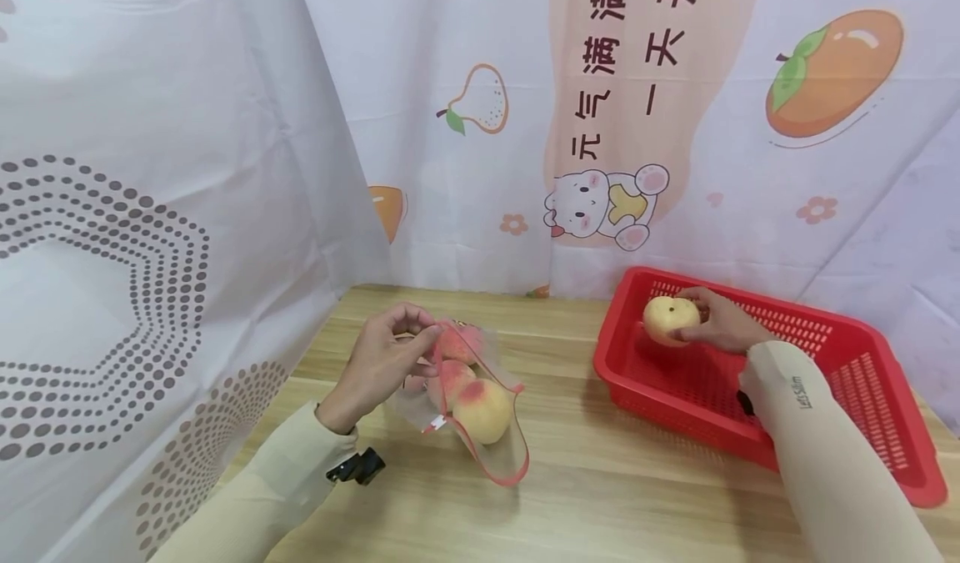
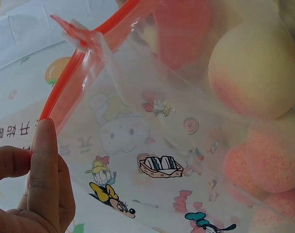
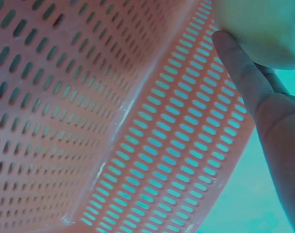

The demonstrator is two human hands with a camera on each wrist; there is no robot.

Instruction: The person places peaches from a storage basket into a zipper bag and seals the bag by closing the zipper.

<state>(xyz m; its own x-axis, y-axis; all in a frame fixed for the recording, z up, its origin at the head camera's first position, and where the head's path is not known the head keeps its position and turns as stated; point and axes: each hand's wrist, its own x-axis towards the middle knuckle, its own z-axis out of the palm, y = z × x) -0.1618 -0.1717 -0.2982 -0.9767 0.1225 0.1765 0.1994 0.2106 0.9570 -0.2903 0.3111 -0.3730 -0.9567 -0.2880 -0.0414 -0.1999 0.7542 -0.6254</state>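
My left hand (image 1: 384, 369) pinches the red-edged opening of a clear plastic zip bag (image 1: 516, 465) between thumb and fingers. In the left wrist view the bag (image 2: 123, 184) shows printed cartoon figures. Several peaches lie inside it, a yellow one with a pink blush (image 1: 483, 413) nearest the mouth and pinker ones (image 1: 459, 343) behind. Over at the right, my right hand (image 1: 722, 323) grips a pale yellow peach (image 1: 666, 319) from its side, inside the outline of a red basket (image 1: 678, 419). Its fingers (image 3: 239, 65) press against the fruit in the right wrist view.
The basket has slotted walls and stands on a wood-grain table (image 1: 577, 496), right of the bag. Behind hangs a printed curtain (image 1: 465, 171) with fruit drawings, and another patterned cloth (image 1: 150, 87) hangs at the left.
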